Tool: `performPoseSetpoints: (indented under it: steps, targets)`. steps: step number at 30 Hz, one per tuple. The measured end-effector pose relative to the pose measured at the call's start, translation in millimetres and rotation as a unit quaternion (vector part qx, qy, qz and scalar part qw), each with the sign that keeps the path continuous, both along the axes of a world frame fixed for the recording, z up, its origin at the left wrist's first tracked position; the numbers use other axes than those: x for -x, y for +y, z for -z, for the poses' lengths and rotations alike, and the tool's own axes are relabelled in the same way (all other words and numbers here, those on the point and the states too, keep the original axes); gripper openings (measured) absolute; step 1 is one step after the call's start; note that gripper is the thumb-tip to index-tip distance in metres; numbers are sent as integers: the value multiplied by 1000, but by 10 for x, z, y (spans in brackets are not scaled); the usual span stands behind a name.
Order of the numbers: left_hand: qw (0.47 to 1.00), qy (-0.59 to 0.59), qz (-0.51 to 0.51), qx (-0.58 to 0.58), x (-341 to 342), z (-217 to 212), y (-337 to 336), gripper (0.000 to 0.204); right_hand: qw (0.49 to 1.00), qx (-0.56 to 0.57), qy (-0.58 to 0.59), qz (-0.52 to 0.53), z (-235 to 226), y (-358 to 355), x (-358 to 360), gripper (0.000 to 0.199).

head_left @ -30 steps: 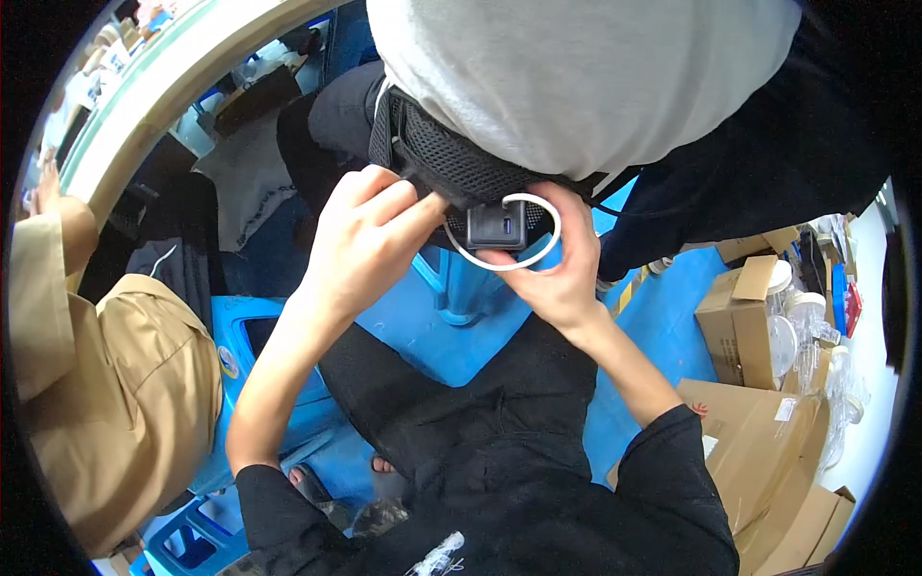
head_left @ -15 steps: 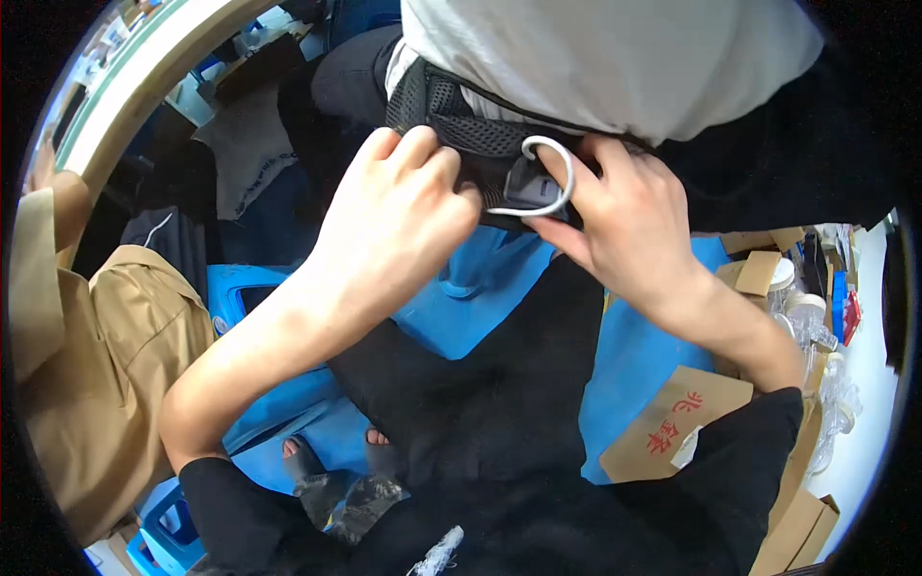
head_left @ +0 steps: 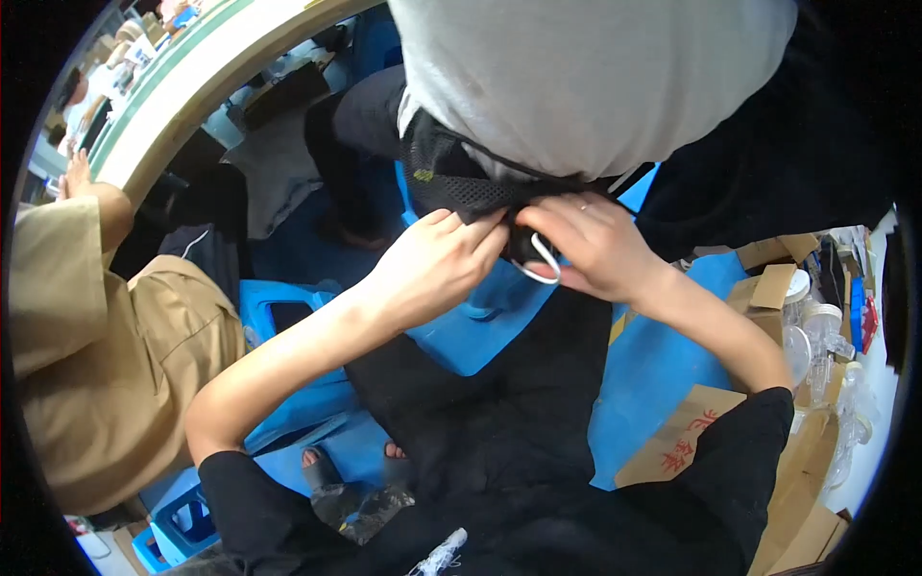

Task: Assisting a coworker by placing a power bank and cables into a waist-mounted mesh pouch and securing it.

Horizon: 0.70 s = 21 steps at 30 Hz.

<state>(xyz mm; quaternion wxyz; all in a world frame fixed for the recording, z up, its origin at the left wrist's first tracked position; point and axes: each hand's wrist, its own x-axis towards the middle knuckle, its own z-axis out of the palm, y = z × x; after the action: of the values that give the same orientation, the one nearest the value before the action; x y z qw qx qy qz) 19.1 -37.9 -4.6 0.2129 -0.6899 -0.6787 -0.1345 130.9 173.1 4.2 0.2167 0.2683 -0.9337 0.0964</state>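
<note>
A black mesh pouch point(head_left: 471, 192) hangs at the waist of a person in a white shirt point(head_left: 595, 77), directly in front of me. My left hand point(head_left: 444, 257) is closed on its lower edge, fingertips tucked into the dark fabric. Close beside it, my right hand point(head_left: 594, 238) is closed at the pouch's opening, thumb and fingers around a small dark object whose kind is mostly hidden. A white cable point(head_left: 545, 261) makes a short loop out of the pouch, next to my right thumb.
At left sits a person in tan clothes point(head_left: 125, 365), by a curved-looking table edge point(head_left: 173, 115). Blue stools point(head_left: 274, 307) stand below. Cardboard boxes point(head_left: 768, 288) and clear plastic jars point(head_left: 821, 326) line the right side.
Both hands have come closer together at the pouch. The white loop has become smaller, and the grey device seen inside it before is now mostly covered by my right hand.
</note>
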Motion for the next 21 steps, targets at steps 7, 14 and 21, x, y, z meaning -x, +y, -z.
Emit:
performPoseSetpoints:
  steps: [7,14,21]
  targets:
    - [994,-69,-60,61,-44,53,105,16,985,29,100,135,131,155,-51,65]
    - [984,-173,-13,-41,-7,548,356,30,992,29,-42,114,183,109,-5,63]
    - [979,-194,21,-63,-20,237,190,30,972,224,-68,27,345,399,-152,58]
